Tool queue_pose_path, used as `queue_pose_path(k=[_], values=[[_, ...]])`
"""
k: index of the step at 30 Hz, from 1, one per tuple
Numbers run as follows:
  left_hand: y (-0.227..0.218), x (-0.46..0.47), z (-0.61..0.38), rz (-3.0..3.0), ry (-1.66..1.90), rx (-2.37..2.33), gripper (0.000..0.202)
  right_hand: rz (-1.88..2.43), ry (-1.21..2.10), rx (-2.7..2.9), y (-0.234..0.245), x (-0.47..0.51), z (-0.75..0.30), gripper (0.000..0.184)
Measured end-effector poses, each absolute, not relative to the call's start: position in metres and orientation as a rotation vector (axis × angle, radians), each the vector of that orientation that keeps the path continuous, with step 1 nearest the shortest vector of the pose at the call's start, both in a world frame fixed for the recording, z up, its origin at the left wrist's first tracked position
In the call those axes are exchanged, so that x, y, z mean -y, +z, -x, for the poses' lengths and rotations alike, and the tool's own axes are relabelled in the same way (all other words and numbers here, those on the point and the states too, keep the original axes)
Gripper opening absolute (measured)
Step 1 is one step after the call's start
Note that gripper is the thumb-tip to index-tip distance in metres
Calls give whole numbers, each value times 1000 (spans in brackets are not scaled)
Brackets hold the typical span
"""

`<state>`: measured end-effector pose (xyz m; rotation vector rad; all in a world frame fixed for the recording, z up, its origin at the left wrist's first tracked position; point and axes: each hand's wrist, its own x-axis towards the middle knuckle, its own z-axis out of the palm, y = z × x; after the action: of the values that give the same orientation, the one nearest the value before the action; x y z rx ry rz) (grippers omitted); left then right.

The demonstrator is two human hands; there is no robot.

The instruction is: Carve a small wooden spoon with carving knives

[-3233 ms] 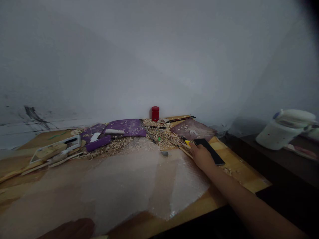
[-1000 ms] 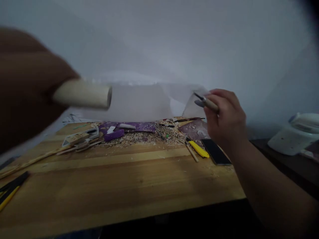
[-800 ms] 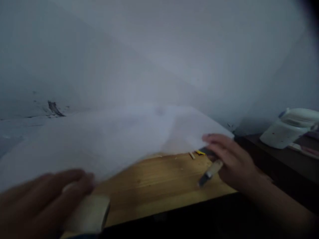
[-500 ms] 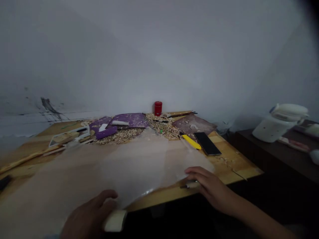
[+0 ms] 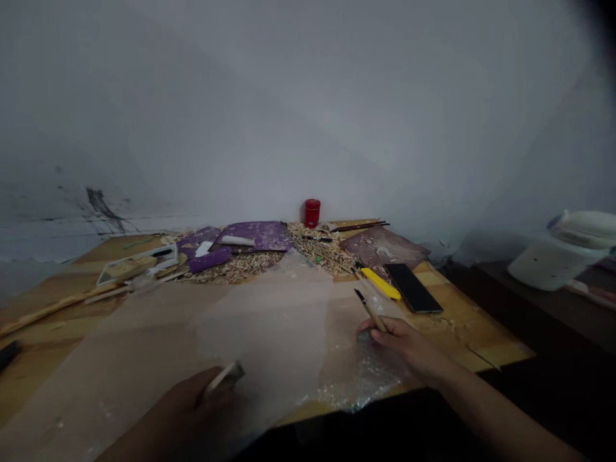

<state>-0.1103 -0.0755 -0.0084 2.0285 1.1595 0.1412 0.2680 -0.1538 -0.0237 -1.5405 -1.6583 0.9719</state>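
My left hand (image 5: 192,407) is at the lower left over a clear plastic sheet (image 5: 260,321). Its fingers are closed around a small pale block (image 5: 222,378), whose far end looks dark and blurred. My right hand (image 5: 402,343) grips a slim wooden-handled tool (image 5: 376,317) with a dark tip (image 5: 359,296) pointing up and to the left. What kind of tool it is, I cannot tell. Something greyish (image 5: 366,335) shows under the right fingertips, too unclear to name. Crumpled plastic lies below that hand at the table's front edge.
Beyond my right hand lie a yellow utility knife (image 5: 381,283) and a black phone-like slab (image 5: 412,287). Wood shavings (image 5: 240,266), purple sheets (image 5: 257,236) and a red canister (image 5: 312,213) stand near the wall. At left are a white-framed tray (image 5: 108,272) and a long stick (image 5: 52,308).
The right hand has lifted slightly, and its tool has swung from pointing left to pointing up. The left hand has turned the pale block upward. The view has shifted a little left.
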Motion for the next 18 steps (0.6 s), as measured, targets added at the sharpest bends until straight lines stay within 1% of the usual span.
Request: queue_pose_path(k=[4,7,9,12,15,18], values=[[18,46,86,-1974,208,-1203,24,1620,988,1619,-24,104,-262,24],[28,18,48,-1760,280,-1116,17,1693,964,1625,-23,45,-247,26],[23,1,23,-1576,336,-1071,16,1752,910,1635,-24,7,-233,27],[4,-17,-2,-1479,422,-1051,12,1810,763,1657,-25,-34,-219,28],[-17,-24,-10,-1366,518,-1061,13,1797,612,1712,-19,-48,-214,28],[-30,-26,-8,-1257,637,-1069,19,1719,534,1804,-7,-46,-211,27]])
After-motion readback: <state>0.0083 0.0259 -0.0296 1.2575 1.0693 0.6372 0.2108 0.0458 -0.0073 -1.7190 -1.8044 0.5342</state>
